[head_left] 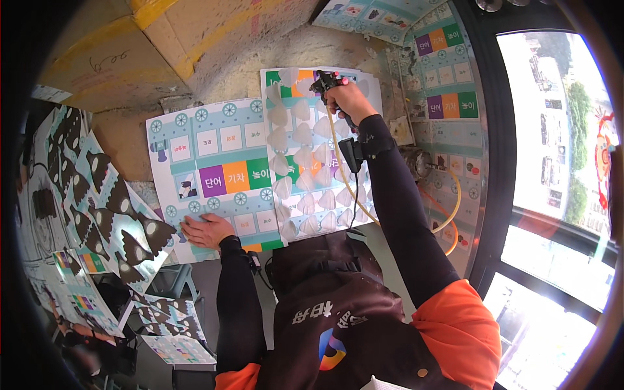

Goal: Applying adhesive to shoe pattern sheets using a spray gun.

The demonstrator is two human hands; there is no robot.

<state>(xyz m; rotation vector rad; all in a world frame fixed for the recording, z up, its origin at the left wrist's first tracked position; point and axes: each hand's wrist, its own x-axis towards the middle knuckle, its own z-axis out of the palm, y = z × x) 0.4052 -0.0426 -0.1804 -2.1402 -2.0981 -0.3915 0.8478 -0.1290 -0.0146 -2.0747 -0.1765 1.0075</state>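
Observation:
My right hand (351, 103) is wrapped round the grip of a black spray gun (325, 83) with red knobs, held over the far edge of a printed sheet. Many translucent whitish pieces (303, 134), shaped like rounded triangles, are spread in rows over that right-hand sheet (370, 104). A pale yellow hose (459, 195) runs from the gun to the right. My left hand (208, 231), fingers spread, lies flat on the near left part of another printed sheet (221, 153) with teal bands, picture cards and coloured blocks. Both wrists wear black devices with cables.
Brown cardboard boxes (117, 65) stand at the far left. Sheets with dark bat-like shapes (120, 205) hang at left, near a grey stool (175, 283). More printed sheets (448, 75) line the right side, by a metal fitting (417, 162) and a bright window (546, 117).

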